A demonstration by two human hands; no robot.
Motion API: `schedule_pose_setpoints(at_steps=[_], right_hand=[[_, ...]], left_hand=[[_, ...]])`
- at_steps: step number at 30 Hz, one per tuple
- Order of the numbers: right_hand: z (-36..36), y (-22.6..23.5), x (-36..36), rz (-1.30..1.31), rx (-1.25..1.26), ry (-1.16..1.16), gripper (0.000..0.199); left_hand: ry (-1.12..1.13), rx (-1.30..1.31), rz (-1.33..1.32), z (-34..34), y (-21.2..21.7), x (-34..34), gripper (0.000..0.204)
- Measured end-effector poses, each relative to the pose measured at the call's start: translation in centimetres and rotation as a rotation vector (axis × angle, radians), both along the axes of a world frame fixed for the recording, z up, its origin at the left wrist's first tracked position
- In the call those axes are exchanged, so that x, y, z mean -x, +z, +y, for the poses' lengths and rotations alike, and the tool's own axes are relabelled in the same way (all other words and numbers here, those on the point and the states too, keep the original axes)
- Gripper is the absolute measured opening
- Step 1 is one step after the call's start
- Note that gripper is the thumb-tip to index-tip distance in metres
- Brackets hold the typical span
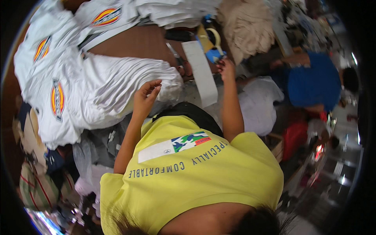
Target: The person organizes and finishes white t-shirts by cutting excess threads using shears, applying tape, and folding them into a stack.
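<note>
My left hand (pixel 146 96) hovers just right of a pile of white T-shirts (pixel 117 78), fingers loosely bent with a gap to the thumb and nothing visible between them. At the near end of a blue tape dispenser (pixel 213 55), my right hand (pixel 226 70) has its fingertips pinched together; what they grip is too small to make out. A pale yellow roll of tape (pixel 214 37) sits in the dispenser. Between my hands lies a long white strip of paper or card (pixel 201 74), its near end reaching toward my lap. Left of the strip are scissors (pixel 175 55).
More white shirts (pixel 105 17) with printed emblems cover the brown table (pixel 131 43) at the left and back. Beige cloth (pixel 248 27) is heaped beyond the dispenser. White plastic-like material (pixel 258 103) lies at right. A person in blue (pixel 315 80) works farther right.
</note>
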State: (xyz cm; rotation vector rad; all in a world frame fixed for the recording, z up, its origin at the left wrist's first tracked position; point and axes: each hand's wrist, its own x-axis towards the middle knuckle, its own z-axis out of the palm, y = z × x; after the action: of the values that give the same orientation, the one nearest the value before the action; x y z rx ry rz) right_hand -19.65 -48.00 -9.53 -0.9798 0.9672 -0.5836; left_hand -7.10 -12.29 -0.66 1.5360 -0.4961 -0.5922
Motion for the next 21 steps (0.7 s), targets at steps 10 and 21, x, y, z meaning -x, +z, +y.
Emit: schedule_pose_setpoints(at_steps=[10, 21], right_hand=[[-0.1, 1.0, 0.2, 0.242, 0.095, 0.058, 0.030], [-0.8, -1.3, 0.7, -0.224, -0.300, -0.041, 0.012]], left_hand=[[0.974, -0.079, -0.189, 17.7, -1.2, -3.5, 0.032], [0.806, 0.002, 0.178, 18.8, -2.1, -6.0, 0.030]])
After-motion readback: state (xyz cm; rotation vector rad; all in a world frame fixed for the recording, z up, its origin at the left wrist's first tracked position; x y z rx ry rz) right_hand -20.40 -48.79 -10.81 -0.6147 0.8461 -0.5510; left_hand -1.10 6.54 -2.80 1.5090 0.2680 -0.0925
